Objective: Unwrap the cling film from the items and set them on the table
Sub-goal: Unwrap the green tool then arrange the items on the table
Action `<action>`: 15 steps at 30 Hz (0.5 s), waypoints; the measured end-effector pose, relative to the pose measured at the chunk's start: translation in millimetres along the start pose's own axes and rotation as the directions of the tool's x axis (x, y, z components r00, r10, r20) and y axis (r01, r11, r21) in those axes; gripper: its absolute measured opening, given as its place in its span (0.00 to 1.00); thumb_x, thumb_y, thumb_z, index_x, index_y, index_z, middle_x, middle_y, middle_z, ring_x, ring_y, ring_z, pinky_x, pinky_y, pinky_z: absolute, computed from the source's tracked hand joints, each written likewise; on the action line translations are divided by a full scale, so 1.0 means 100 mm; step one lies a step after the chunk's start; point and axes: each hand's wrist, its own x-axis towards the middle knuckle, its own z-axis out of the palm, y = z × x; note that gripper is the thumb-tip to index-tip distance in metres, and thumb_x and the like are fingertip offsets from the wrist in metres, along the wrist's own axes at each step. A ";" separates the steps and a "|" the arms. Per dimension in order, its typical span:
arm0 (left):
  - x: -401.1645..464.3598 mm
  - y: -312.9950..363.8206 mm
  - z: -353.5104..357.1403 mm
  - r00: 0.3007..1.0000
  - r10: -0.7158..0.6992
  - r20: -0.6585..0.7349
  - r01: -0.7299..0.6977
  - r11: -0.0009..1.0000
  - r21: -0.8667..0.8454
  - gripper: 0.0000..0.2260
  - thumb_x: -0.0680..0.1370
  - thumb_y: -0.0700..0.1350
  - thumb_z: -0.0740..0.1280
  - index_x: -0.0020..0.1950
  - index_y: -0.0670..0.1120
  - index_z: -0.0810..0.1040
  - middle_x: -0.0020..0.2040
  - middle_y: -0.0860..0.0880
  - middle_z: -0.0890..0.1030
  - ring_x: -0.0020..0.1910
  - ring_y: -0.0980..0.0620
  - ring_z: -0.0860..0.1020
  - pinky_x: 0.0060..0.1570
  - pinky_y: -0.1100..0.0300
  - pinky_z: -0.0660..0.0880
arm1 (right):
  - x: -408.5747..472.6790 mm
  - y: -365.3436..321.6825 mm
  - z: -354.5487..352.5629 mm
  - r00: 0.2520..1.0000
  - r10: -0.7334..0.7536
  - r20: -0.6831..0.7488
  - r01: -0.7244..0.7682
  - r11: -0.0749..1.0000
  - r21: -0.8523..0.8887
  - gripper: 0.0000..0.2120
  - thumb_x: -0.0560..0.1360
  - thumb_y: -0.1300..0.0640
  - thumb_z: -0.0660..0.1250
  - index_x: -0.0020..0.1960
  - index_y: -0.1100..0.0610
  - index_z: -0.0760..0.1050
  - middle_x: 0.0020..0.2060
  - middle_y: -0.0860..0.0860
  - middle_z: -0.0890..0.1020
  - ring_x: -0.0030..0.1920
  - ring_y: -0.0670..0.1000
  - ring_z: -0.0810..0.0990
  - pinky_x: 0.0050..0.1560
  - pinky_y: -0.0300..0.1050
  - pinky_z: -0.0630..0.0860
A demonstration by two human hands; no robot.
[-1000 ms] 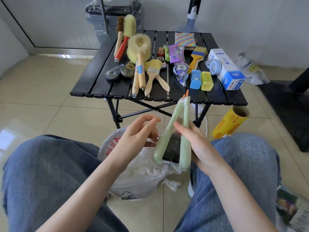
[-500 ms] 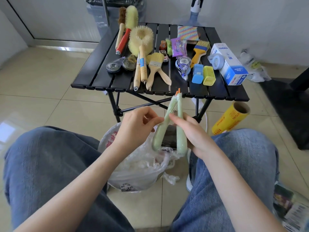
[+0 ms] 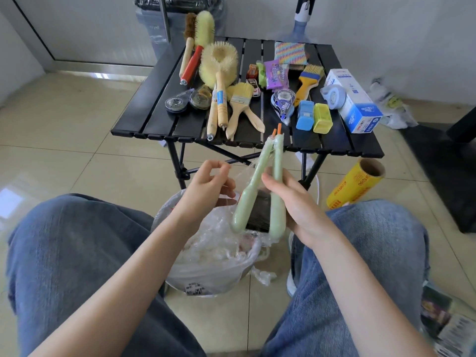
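Observation:
Two pale green brush handles (image 3: 278, 197) with orange tips, black bristles between their wide ends, are bound together in cling film. My right hand (image 3: 291, 202) grips the bundle from the right, thumb laid across the handles, holding it above my lap. My left hand (image 3: 208, 189) pinches a loose sheet of the cling film (image 3: 240, 176) and holds it stretched out to the left of the handles. The black slatted table (image 3: 154, 109) stands just beyond, covered with several unwrapped brushes, tape dispensers and small boxes.
A white plastic bag (image 3: 206, 264) full of crumpled film sits on the floor between my knees. A yellow cling film roll (image 3: 358, 184) lies on the tiles at the right. A blue and white box (image 3: 353, 101) occupies the table's right side.
My left hand has pulled a sheet of film away from the handles toward the left. The bundle has stayed in my right hand, roughly in place.

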 end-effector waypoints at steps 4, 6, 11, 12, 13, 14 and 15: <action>0.00 0.01 0.00 0.985 0.118 0.125 -0.142 0.967 0.213 0.13 0.78 0.55 0.63 0.54 0.47 0.76 0.30 0.53 0.72 0.29 0.58 0.72 0.34 0.63 0.76 | 0.00 0.04 0.06 0.999 -0.042 0.011 0.043 0.998 -0.045 0.16 0.78 0.48 0.64 0.65 0.45 0.71 0.58 0.44 0.80 0.61 0.43 0.77 0.69 0.51 0.67; 0.02 0.01 0.01 0.965 0.246 0.094 -0.263 0.918 0.298 0.10 0.75 0.53 0.68 0.49 0.46 0.78 0.24 0.55 0.68 0.23 0.59 0.69 0.31 0.62 0.74 | -0.01 0.05 0.08 0.999 -0.053 0.013 0.053 0.997 -0.055 0.13 0.78 0.48 0.64 0.62 0.45 0.74 0.55 0.46 0.82 0.59 0.44 0.78 0.68 0.49 0.69; 0.05 0.00 0.02 0.890 0.452 -0.064 -0.353 0.770 0.531 0.08 0.78 0.48 0.67 0.41 0.47 0.76 0.26 0.51 0.73 0.24 0.51 0.74 0.32 0.56 0.73 | -0.03 0.05 0.04 0.997 -0.080 0.008 0.080 0.996 -0.034 0.09 0.79 0.50 0.63 0.58 0.44 0.75 0.54 0.41 0.81 0.57 0.39 0.77 0.66 0.44 0.67; 0.04 -0.02 0.04 0.876 0.476 -0.079 -0.354 0.744 0.567 0.09 0.79 0.48 0.65 0.42 0.46 0.75 0.28 0.51 0.75 0.25 0.49 0.76 0.33 0.55 0.74 | -0.03 0.05 0.03 0.996 -0.091 0.012 0.092 0.995 -0.042 0.10 0.78 0.50 0.64 0.59 0.44 0.75 0.54 0.41 0.81 0.58 0.39 0.76 0.66 0.43 0.67; 0.03 -0.04 0.05 0.868 0.487 -0.097 -0.352 0.741 0.572 0.09 0.80 0.48 0.64 0.43 0.45 0.75 0.30 0.51 0.77 0.26 0.49 0.77 0.33 0.54 0.75 | -0.03 0.05 0.03 0.994 -0.103 0.021 0.104 0.993 -0.055 0.10 0.78 0.49 0.64 0.59 0.44 0.75 0.55 0.41 0.81 0.57 0.38 0.77 0.65 0.42 0.68; 0.03 -0.05 0.07 0.874 0.470 -0.121 -0.338 0.768 0.543 0.08 0.81 0.47 0.62 0.44 0.45 0.74 0.32 0.51 0.78 0.26 0.51 0.78 0.33 0.54 0.76 | -0.04 0.05 0.03 0.993 -0.112 0.034 0.114 0.991 -0.066 0.10 0.78 0.50 0.64 0.59 0.43 0.74 0.54 0.41 0.81 0.56 0.36 0.77 0.62 0.39 0.68; 0.03 -0.05 0.09 0.893 0.426 -0.145 -0.309 0.815 0.490 0.08 0.82 0.46 0.61 0.45 0.45 0.73 0.34 0.51 0.79 0.26 0.54 0.78 0.32 0.55 0.78 | -0.05 0.05 0.04 0.991 -0.120 0.051 0.124 0.989 -0.075 0.08 0.79 0.51 0.64 0.57 0.42 0.74 0.53 0.41 0.81 0.53 0.34 0.78 0.58 0.36 0.69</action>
